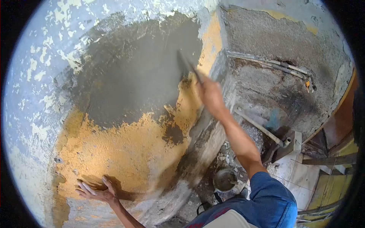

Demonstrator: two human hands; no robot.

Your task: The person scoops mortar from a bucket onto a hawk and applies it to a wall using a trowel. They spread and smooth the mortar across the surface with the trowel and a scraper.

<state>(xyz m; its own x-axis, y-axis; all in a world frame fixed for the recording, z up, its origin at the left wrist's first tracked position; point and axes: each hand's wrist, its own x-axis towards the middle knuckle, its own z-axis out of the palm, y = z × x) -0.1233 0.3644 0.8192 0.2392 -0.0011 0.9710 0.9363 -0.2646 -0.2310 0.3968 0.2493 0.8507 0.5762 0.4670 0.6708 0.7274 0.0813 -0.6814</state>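
Observation:
My right hand (210,95) is closed around the handle of a trowel (189,66), its narrow blade seen nearly edge-on. The blade lies over the right part of a broad patch of smooth grey plaster (133,72) on the wall. Below that patch, rough orange-yellow wall (133,152) shows, with a few dark smears of plaster. Lower left, my left hand (99,193) rests on this orange surface, fingers spread and whitish at the tips, holding nothing.
A bucket (215,187) with grey mix stands on the rubble-strewn floor near my body. Pipes (268,62) run along the bare wall at right, and a loose pale pipe (258,126) slants below them. Wooden boards (330,160) lie at far right beside floor tiles (304,176).

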